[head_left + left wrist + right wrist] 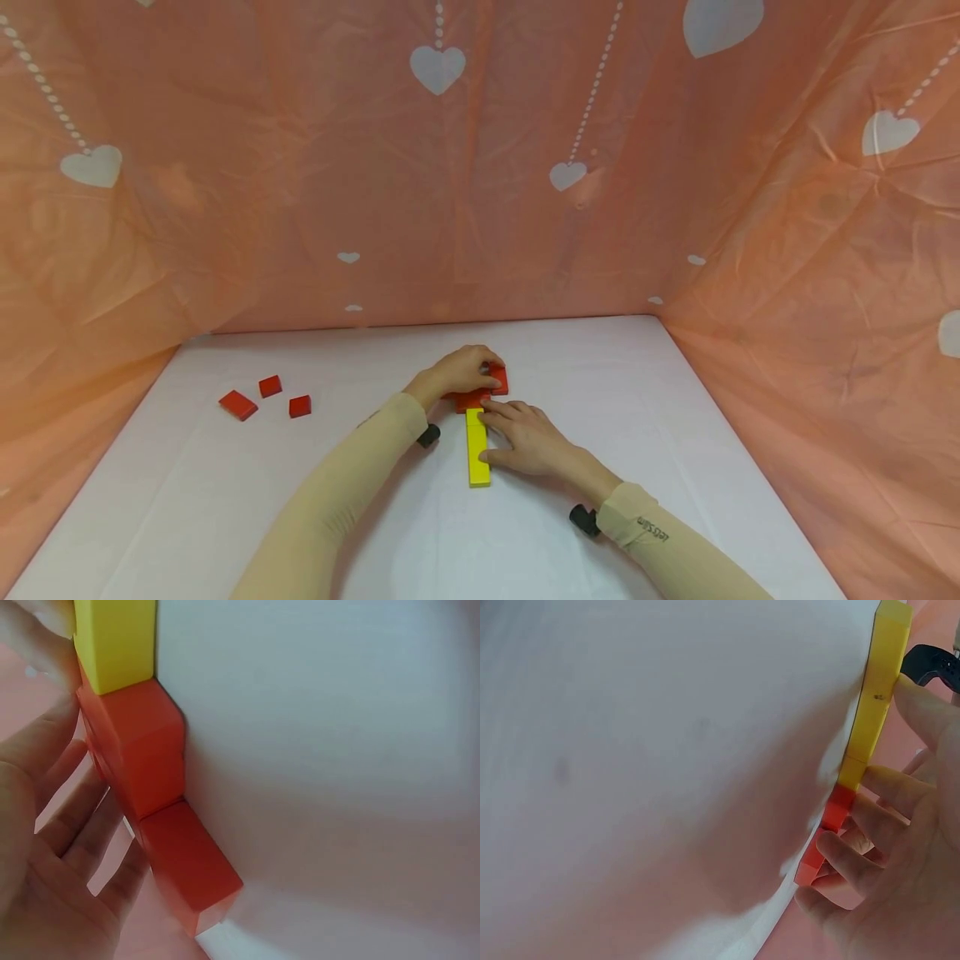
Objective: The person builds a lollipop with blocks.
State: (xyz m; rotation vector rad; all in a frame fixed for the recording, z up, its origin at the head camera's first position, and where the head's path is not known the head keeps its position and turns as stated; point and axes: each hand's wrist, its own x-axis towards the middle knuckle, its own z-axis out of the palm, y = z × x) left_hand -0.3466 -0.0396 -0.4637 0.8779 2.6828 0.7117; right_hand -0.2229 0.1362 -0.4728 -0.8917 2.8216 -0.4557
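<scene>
Two beige sleeves (667, 537) cross the nearer part of the white-topped table (150, 483), a small black wrist camera (582, 520) under the right cuff. About midway between the table's side edges, a long yellow rectangular bar (476, 446) lies pointing toward the far edge. The right hand (531, 442) is spread, its fingers nearly straight: thumb on the bar, forefinger at the short yellow block (472, 417) against the bar's far end. Next, touching that, comes a red block (468, 407), partly hidden. Over it curves the left hand (463, 372), thumb and forefinger pinching another red block (502, 387) farther on and to the right. Off toward the far left corner lie a flat red rectangular block (238, 405) and two small red blocks (300, 406), all apart. Beyond the far edge hangs an orange curtain (517, 225) with pale hearts.
</scene>
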